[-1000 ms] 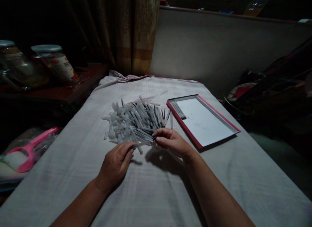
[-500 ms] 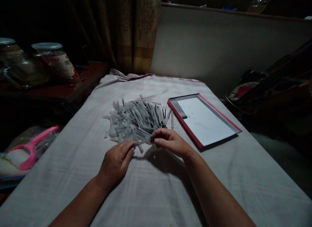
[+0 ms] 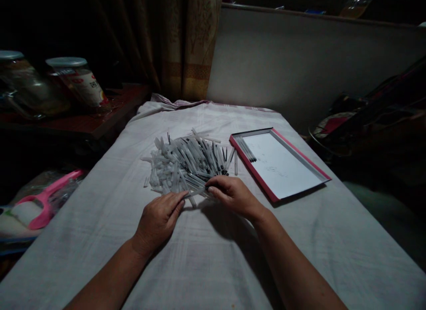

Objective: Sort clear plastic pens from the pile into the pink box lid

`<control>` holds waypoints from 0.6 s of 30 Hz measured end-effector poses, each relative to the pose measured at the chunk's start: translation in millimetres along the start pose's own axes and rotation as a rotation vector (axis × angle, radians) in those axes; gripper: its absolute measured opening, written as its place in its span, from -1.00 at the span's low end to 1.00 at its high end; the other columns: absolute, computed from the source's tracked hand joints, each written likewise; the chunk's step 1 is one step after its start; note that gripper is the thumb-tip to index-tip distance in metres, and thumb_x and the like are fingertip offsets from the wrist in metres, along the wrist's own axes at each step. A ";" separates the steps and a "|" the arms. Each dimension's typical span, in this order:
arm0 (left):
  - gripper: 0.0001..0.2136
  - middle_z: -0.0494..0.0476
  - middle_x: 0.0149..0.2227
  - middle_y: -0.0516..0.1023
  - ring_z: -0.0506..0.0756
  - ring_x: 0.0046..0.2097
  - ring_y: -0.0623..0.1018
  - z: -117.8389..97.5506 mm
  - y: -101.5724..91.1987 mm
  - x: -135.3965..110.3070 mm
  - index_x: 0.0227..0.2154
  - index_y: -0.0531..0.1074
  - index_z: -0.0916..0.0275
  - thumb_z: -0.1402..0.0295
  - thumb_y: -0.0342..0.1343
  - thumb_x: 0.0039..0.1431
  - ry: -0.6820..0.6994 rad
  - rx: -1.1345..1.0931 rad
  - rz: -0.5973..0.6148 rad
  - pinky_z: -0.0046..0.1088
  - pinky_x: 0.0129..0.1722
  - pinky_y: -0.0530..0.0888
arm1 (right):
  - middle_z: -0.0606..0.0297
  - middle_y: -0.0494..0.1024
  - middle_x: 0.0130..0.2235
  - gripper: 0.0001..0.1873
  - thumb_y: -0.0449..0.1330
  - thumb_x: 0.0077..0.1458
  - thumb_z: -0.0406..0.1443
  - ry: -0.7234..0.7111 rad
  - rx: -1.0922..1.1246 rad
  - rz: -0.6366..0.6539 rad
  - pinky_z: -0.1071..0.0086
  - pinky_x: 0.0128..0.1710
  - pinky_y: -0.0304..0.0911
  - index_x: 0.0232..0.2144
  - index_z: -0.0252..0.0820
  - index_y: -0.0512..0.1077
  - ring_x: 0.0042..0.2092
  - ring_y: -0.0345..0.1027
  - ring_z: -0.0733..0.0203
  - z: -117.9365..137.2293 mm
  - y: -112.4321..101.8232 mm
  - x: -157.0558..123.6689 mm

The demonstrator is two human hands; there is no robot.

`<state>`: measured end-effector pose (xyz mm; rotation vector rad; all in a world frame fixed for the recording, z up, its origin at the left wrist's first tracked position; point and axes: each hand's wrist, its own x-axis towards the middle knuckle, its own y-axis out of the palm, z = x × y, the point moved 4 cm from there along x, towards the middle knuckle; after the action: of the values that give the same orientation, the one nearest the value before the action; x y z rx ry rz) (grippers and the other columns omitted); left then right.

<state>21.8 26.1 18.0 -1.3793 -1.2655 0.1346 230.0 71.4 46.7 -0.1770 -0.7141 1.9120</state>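
Note:
Between my two hands is a clear pen (image 3: 197, 192), held roughly level at the near edge of a pile. My left hand (image 3: 160, 214) pinches its left end. The fingers of my right hand (image 3: 229, 192) close on its dark right end, which they partly hide. Behind lies a heap of clear and black pen parts (image 3: 189, 159), with whitish translucent pieces gathered on its left side. To the right sits a shallow box lid (image 3: 254, 181) with a red rim and white inside. Several pens (image 3: 246, 150) lie side by side along its left end.
A pale checked cloth (image 3: 199, 261) covers the table. Glass jars (image 3: 78, 81) stand on a dark red wooden surface (image 3: 116, 106) at the left. Below them is a pink-handled item (image 3: 46, 203) among plastic bags. A curtain (image 3: 186, 48) and pale panel (image 3: 282, 61) stand behind.
My right fingers have shifted slightly over the pen's dark end, covering more of it. My left hand keeps its hold. The pile and the lid look the same.

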 end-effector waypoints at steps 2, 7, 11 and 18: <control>-0.76 0.16 -0.20 0.65 0.09 -0.25 0.64 0.4 0.6 -0.4 -0.02 0.46 0.24 0.34 0.00 0.35 0.006 0.003 -0.004 -0.40 -0.26 0.56 | 0.22 0.59 -0.33 -0.83 0.11 0.19 -0.31 -0.027 -0.116 0.002 0.38 -0.26 0.25 -0.32 -0.17 0.52 -0.30 0.43 0.21 -0.7 2.5 0.5; -0.75 0.17 -0.21 0.66 0.09 -0.26 0.64 1.0 2.8 -0.7 -0.04 0.48 0.24 0.33 -0.02 0.36 0.006 0.016 0.021 -0.40 -0.28 0.56 | 0.28 0.50 -0.48 -0.71 0.08 0.24 -0.26 -0.007 -0.293 0.005 0.42 -0.41 0.12 -0.50 -0.17 0.45 -0.45 0.29 0.26 -9.0 12.5 1.4; -0.75 0.16 -0.24 0.66 0.08 -0.28 0.64 0.2 3.2 0.1 -0.07 0.50 0.24 0.30 -0.03 0.36 -0.001 0.008 0.036 -0.41 -0.30 0.56 | 0.31 0.44 -0.56 -0.61 0.03 0.27 -0.20 0.050 -0.289 -0.003 0.41 -0.44 0.09 -0.59 -0.16 0.39 -0.50 0.24 0.26 -13.2 15.4 -1.1; -0.75 0.16 -0.22 0.67 0.08 -0.26 0.64 -3.8 4.1 0.2 -0.07 0.51 0.21 0.31 -0.04 0.37 -0.012 -0.029 0.075 -0.43 -0.28 0.55 | 0.21 0.60 -0.29 -0.82 0.10 0.19 -0.29 0.047 -0.072 -0.052 0.37 -0.24 0.28 -0.21 -0.18 0.48 -0.27 0.45 0.19 -5.2 12.4 -18.7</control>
<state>27.0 25.0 16.2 -1.4538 -1.2304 0.1776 230.9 53.7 32.0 -0.2461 -0.7494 1.8283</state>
